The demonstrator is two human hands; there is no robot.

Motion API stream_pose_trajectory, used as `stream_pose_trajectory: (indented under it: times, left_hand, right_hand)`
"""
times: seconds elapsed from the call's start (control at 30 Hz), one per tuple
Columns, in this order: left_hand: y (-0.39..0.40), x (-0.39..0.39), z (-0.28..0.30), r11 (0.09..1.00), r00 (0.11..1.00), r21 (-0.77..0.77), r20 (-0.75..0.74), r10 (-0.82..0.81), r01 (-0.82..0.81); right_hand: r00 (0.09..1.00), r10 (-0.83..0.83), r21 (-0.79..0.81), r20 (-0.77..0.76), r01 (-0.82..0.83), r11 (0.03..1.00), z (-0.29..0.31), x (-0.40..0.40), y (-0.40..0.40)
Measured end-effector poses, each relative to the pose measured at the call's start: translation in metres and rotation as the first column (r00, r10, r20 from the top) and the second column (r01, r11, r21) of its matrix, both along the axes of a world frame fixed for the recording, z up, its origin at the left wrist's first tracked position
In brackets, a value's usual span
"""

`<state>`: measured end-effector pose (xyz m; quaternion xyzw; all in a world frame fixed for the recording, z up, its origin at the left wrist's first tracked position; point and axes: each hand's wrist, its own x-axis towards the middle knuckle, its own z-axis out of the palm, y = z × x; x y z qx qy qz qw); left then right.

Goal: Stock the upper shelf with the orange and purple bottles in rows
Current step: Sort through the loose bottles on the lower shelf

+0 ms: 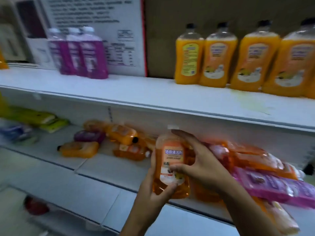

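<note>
Head view, left hand: The left hand (156,188) reaches up from the lower edge of the frame and grips the base of the orange bottle (170,160), fingers curled round its left side and thumb across the lower front.
Head view, right hand: The right hand (201,160) comes in from the lower right; its thumb presses the label and its index finger hooks over the shoulder just below the white cap, so it too grasps this bottle.
Held bottle position: Upright, in front of the lower shelf (95,169), below the upper shelf (129,92).
Upper shelf: White, flat board. A row of four orange bottles (242,57) with dark caps stands upright at the right, close side by side. Three purple bottles (80,53) with white caps stand together at the left.
Backing: A brown cardboard panel (221,12) is behind the orange row; a white printed carton (102,23) is behind the purple group.
Lower shelf: Orange and purple bottles (105,142) lie on their sides in a loose heap; a purple bottle (276,186) lies at the right beside the right forearm. Green packs (39,118) lie at the far left.
Materials: Bottles are clear plastic with coloured liquid and paper labels. Frame is motion-blurred at the edges.
</note>
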<state>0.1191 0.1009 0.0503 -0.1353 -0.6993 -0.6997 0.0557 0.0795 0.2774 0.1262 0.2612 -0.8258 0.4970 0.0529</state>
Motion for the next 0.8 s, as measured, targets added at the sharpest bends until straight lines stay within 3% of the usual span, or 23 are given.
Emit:
stream_pose_trajectory:
  times: [0.33, 0.8]
  left_hand:
    - [-0.200, 0.007, 0.024, 0.945, 0.943, 0.011, -0.063, 0.327, -0.327]
    - [-0.441, 0.006, 0.041, 0.869, 0.862, -0.032, -0.155, 0.483, -0.493]
  right_hand:
    - [0.954, 0.297, 0.020, -0.039, -0.296, 0.955, 0.028, -0.034, -0.220]
    - [0.872, 0.476, -0.012, -0.113, -0.481, 0.877, 0.045, -0.059, -0.472]
